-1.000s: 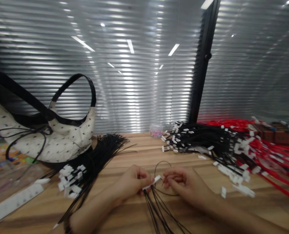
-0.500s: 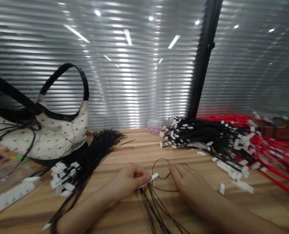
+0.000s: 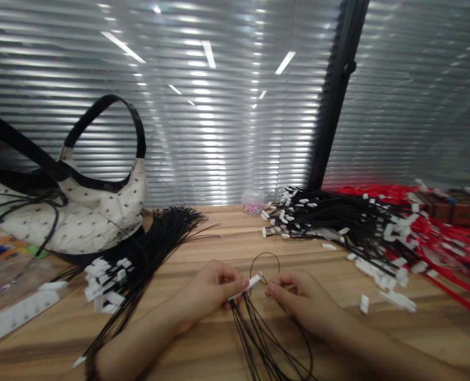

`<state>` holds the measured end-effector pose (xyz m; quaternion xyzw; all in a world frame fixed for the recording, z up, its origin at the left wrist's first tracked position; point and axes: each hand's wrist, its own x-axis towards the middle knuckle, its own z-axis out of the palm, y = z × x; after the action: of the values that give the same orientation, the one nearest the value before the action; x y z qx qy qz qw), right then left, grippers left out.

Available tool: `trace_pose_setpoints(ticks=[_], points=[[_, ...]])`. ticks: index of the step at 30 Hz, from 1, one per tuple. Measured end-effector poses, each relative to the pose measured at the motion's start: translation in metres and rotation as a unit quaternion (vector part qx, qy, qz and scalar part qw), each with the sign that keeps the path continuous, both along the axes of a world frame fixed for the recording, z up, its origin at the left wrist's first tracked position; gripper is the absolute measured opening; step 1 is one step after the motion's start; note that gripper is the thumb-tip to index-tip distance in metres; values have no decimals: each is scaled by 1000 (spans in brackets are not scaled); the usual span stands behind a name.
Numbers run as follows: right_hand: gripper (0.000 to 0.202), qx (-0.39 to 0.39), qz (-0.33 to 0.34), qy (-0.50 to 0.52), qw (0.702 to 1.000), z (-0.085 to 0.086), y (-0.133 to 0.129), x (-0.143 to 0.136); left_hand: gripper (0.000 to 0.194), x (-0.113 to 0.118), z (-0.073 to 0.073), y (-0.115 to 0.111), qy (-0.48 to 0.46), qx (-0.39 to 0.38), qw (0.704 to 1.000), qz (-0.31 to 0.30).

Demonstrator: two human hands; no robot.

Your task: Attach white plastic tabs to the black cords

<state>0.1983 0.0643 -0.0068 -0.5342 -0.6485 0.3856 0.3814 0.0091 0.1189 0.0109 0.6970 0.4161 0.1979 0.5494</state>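
Note:
Between the thumb and fingers of my left hand [image 3: 215, 288] is a white connector strip [image 3: 254, 281], tilted up to the right. Several thin black cords [image 3: 254, 333] hang from it toward the table's front edge. My right hand [image 3: 302, 296] is pinched on a thin black cord, just right of the strip and apart from it. Part of this cord stands in a loop [image 3: 265, 253] above the strip, and another length curves down below my right hand. The cord's exact end in my right fingers is too small to make out.
A bundle of black cords with white ends [image 3: 147, 264] lies left, beside a spotted bag [image 3: 88, 222]. Further black cords [image 3: 338, 211] and red cords [image 3: 449, 246] are piled right, near loose white pieces [image 3: 397, 300]. A small clear tub [image 3: 253, 203] stands behind.
My right hand has lifted from lying flat over the cord and moved closer to the white strip, now pinching the cord. My left hand keeps its hold on the strip.

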Motion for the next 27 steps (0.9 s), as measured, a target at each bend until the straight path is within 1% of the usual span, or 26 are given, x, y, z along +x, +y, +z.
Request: trace_pose_setpoints(ticks=[4, 10, 19, 24, 27], points=[[23, -12, 6, 0, 1000, -5, -1, 0, 39, -1, 0, -1, -9, -9, 1000, 1], [21, -9, 13, -7, 1000, -2, -2, -1, 39, -1, 2, -1, -12, -2, 1000, 0], [22, -84, 7, -22, 996, -3, -3, -1, 38, 1, 5, -3, -15, -6, 1000, -1], [21, -48, 14, -32, 998, -2, -2, 0, 37, 0, 4, -3, -19, -4, 1000, -4], [22, -43, 11, -29, 999, -2, -1, -1, 38, -1, 4, -2, -17, -3, 1000, -9]])
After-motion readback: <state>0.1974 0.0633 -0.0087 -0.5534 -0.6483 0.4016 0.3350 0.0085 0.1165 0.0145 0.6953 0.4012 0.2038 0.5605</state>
